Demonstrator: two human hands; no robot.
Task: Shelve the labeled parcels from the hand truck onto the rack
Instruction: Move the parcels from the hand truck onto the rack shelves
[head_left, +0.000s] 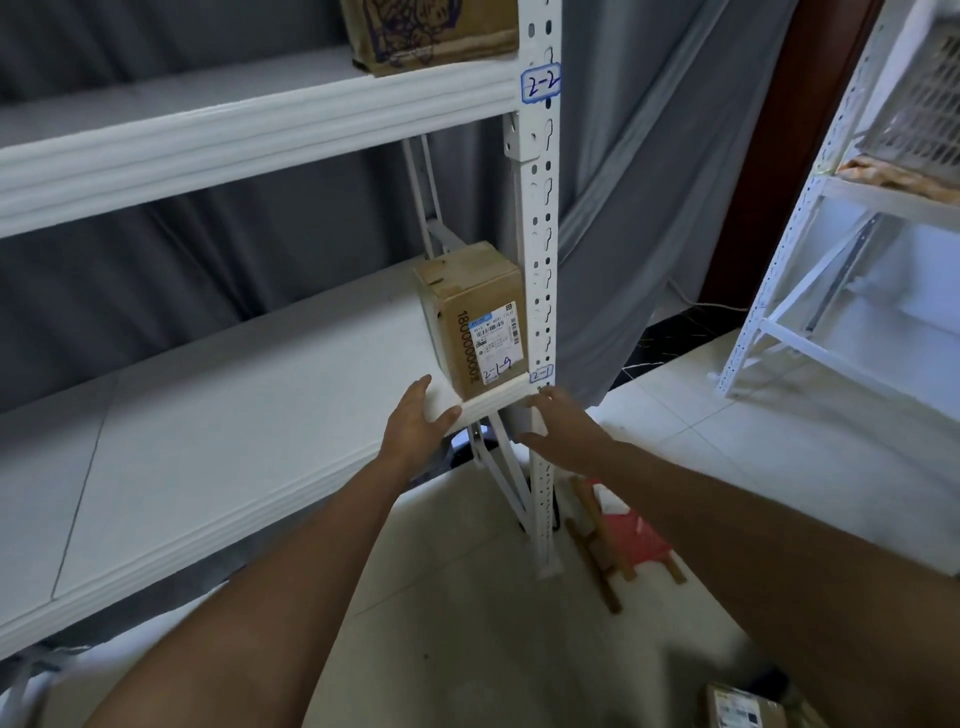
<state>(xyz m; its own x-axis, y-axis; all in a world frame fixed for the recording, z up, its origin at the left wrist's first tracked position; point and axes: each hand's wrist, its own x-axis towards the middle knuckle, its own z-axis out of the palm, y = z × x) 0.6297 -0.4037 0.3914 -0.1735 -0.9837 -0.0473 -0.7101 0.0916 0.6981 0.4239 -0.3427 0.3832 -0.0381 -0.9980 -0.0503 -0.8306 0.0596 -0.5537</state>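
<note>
White metal rack (249, 140), ribbed shelf edges. Left hand (418, 418) flat, fingers straight, resting on lower shelf's front edge, holding nothing. Brown cardboard parcel (475, 317), boxy, white label, upright at that shelf's right front corner against the perforated post (540, 218). Right hand (558, 423) loosely spread, empty, by the post.

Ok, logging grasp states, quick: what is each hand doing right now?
Left hand: open, holding nothing, fingers at the shelf edge.
Right hand: open, holding nothing.
</note>
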